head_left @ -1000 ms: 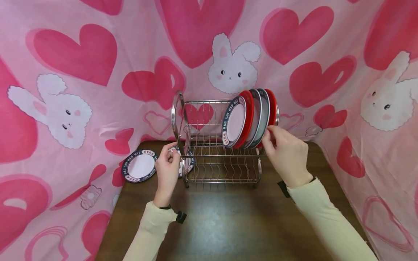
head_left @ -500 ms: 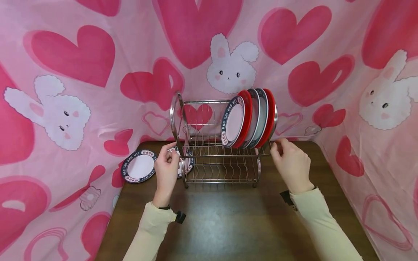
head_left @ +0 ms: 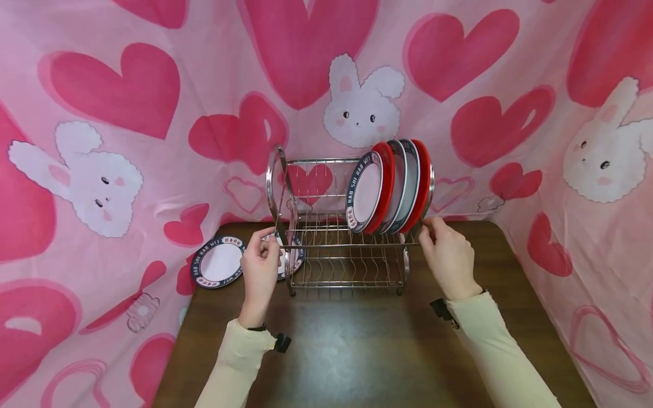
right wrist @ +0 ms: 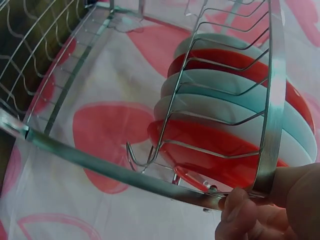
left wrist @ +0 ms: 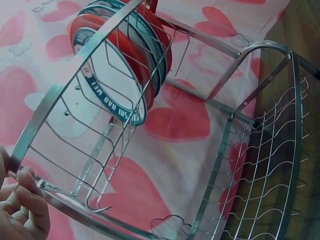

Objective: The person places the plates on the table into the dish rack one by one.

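Observation:
A metal two-tier dish rack (head_left: 326,246) stands on the table. At the right end of its upper tier several plates lean upright in a row: a white plate with a navy lettered rim (head_left: 366,192) in front, then red and navy-rimmed ones. My left hand (head_left: 261,258) pinches the front left corner of the upper tier; the left wrist view shows the fingers (left wrist: 31,197) at the metal bar. At the opposite front corner my right hand (head_left: 446,258) pinches the frame with thumb and fingers, just beside the outermost red plate (right wrist: 210,155). The lower tier holds no plates.
A navy-rimmed plate (head_left: 219,262) lies flat on the table left of the rack. Another navy-rimmed plate (head_left: 296,256) lies partly behind my left hand and the rack's side. Pink heart-patterned cloth (head_left: 224,68) hangs around the brown table (head_left: 336,351).
My right hand has gone from the right edge of the plates down and outward, then onto the rack's front right corner. The left hand stays at its corner.

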`<state>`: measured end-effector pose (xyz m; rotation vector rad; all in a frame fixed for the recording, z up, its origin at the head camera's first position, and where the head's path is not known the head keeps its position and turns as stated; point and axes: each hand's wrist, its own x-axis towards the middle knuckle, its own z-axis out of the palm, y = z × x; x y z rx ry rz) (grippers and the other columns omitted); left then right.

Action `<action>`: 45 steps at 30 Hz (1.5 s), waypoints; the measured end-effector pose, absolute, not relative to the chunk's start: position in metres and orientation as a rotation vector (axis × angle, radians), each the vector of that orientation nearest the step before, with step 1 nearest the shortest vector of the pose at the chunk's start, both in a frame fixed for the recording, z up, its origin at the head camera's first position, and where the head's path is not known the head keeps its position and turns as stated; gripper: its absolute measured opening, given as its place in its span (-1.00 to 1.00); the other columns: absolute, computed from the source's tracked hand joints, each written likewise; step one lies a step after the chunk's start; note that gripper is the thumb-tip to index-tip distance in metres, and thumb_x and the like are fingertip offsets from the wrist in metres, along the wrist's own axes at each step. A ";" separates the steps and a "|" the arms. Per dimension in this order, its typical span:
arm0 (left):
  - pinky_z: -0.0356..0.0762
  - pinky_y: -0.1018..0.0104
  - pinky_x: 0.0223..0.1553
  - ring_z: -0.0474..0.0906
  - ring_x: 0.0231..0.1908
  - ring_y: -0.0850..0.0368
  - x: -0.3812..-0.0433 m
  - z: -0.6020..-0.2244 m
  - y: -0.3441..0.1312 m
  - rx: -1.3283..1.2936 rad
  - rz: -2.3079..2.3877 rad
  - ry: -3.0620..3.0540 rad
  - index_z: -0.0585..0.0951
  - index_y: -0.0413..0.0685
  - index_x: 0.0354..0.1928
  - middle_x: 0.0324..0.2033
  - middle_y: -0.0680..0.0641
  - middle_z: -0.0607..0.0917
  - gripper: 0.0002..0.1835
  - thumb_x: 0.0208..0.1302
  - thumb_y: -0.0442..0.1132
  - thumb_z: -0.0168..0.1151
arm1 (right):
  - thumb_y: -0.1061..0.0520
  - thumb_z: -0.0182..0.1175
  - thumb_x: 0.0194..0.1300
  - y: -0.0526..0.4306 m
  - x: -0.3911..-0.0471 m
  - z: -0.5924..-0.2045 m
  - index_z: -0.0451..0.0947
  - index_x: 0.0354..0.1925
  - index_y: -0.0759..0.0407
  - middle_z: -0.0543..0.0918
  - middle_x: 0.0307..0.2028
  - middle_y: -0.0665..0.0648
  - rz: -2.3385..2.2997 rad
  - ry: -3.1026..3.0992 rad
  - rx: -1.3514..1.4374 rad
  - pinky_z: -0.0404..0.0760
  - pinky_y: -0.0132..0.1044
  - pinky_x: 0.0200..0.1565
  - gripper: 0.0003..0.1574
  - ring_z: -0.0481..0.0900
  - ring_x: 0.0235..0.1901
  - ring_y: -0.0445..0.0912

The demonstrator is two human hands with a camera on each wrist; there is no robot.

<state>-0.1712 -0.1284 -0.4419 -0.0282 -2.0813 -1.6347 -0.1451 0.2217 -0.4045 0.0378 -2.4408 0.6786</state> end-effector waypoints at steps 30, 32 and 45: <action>0.31 0.53 -0.55 0.41 -0.59 0.31 -0.160 -0.486 -0.179 0.175 -1.462 -2.141 0.72 -0.29 -0.15 -0.50 -0.25 0.66 -0.78 0.53 -0.29 0.15 | 0.20 0.09 0.44 0.222 -0.147 -0.410 0.56 -0.12 0.19 0.55 -0.56 0.19 0.832 -2.471 -0.041 0.33 -0.02 -0.47 -0.86 0.44 -0.58 0.16; 0.30 0.50 -0.52 0.41 -0.58 0.33 -0.162 -0.495 -0.185 0.242 -1.395 -2.169 0.73 -0.27 -0.17 -0.51 -0.22 0.67 -0.77 0.52 -0.27 0.16 | 0.19 0.09 0.44 0.222 -0.146 -0.410 0.56 -0.12 0.18 0.55 -0.57 0.19 0.836 -2.474 -0.048 0.33 -0.02 -0.48 -0.87 0.44 -0.58 0.16; 0.35 -0.05 -0.24 0.55 -0.32 -0.33 -0.180 -0.573 -0.225 0.598 -1.202 -2.282 0.67 -0.28 -0.18 -0.44 -0.30 0.65 -0.64 0.51 -0.09 0.08 | 0.18 0.09 0.47 0.222 -0.145 -0.410 0.56 -0.07 0.19 0.51 -0.58 0.16 0.872 -2.505 -0.050 0.31 -0.10 -0.51 -0.84 0.41 -0.61 0.09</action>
